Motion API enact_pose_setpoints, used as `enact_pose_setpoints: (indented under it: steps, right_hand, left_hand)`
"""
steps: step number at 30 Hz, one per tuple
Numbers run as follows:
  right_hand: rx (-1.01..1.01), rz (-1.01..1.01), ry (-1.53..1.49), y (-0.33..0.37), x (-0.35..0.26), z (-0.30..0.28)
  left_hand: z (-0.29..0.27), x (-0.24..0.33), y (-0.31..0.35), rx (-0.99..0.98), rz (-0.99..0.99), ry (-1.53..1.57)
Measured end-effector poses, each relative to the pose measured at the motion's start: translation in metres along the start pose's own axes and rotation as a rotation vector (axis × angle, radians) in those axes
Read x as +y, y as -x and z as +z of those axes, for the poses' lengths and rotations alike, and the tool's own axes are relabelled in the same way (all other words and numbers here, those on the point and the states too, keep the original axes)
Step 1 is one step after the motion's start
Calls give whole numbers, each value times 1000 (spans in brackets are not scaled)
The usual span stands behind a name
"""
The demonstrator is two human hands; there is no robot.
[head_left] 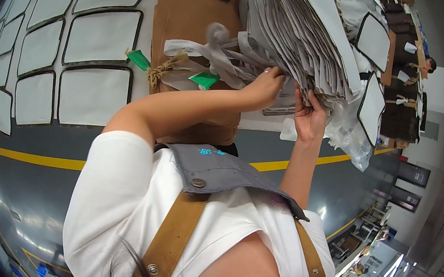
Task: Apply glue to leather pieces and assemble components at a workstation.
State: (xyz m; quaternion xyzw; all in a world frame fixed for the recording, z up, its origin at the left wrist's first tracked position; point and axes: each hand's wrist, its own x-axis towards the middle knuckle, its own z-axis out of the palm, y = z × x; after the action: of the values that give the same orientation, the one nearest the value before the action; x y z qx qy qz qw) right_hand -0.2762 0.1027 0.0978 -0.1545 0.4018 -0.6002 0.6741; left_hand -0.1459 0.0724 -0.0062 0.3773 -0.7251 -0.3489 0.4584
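Note:
A thick stack of thin grey-white sheets (pixel 300 40), fanned in many layers, leans in front of me at the upper middle. Whether they are paper or cloth I cannot tell. My left hand (pixel 264 90), a ring on one finger, is closed in a pinch at the stack's lower left edge. My right hand (pixel 310 116) holds the lower edge beside it, palm toward me, fingertips up against the layers. White fabric strips (pixel 216 49) trail out left of the stack. Next to them lies a knotted bundle of twine (pixel 159 70) with green tags (pixel 205 79).
Brown cardboard (pixel 184 17) lies under the strips. Many white dark-edged panels (pixel 101 40) are laid out in rows at left. Clear plastic wrapping (pixel 352 138) hangs at right, near more panels (pixel 371 109). Yellow lines (pixel 31 158) cross the grey floor. Another person (pixel 429 65) is at far right.

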Motion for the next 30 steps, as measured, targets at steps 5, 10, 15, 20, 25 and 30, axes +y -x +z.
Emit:
enact_pose_setpoints:
  steps: [5, 10, 15, 20, 25, 30]
  right_hand:
    - [34, -29, 28, -2, 9, -18]
    - [21, 1, 51, 6, 13, -2]
    - [17, 34, 57, 4, 17, -14]
    - [-19, 68, 4, 0, 17, -19]
    - [13, 87, -28, 2, 15, -11]
    - [14, 82, -61, 5, 14, -9]
  left_hand:
    - [25, 7, -43, 62, -39, -74]
    - [19, 8, -49, 72, 87, -295]
    - [17, 7, -27, -16, 222, -566]
    - [-62, 47, -5, -434, -16, -586]
    - [-121, 8, 30, -86, -347, -795]
    - [-102, -12, 13, -190, -393, -670]
